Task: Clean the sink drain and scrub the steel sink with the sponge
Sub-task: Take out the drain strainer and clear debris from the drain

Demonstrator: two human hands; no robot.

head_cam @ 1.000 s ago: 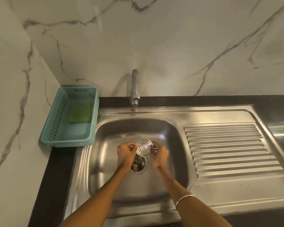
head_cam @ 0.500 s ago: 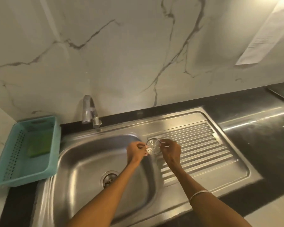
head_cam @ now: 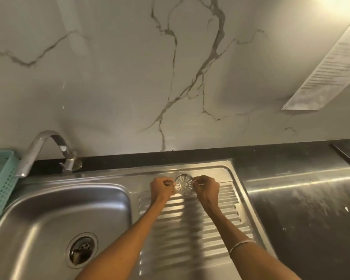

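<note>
Head view, largest first. Marble-patterned white wall with grey veins [head_cam: 129, 77] rises beyond both hands. Black stone desk [head_cam: 303, 215], glossy and smeared, runs to the right of the right hand. Brushed stainless steel sink [head_cam: 49, 209] lies below and left of the left hand; its ribbed steel drainboard [head_cam: 190, 223] sits under both forearms. Curved steel tap [head_cam: 40, 146] stands up and left of the left hand; teal perforated plastic basket [head_cam: 0, 184] farther left, something green inside, too cropped to name. Open round drain hole [head_cam: 81, 249] sits well below the left hand, dark debris inside.

Left hand [head_cam: 161, 186] and right hand [head_cam: 206, 188] each pinch an edge of the small round slotted steel drain strainer [head_cam: 184, 184], held between them over the drainboard's far end; whether it touches the steel is unclear.

Judgement: strainer looks light, rigid, thin-rimmed, likely slick when wet. Rim pinch on opposite sides suits it; the slots would catch fingertips.
</note>
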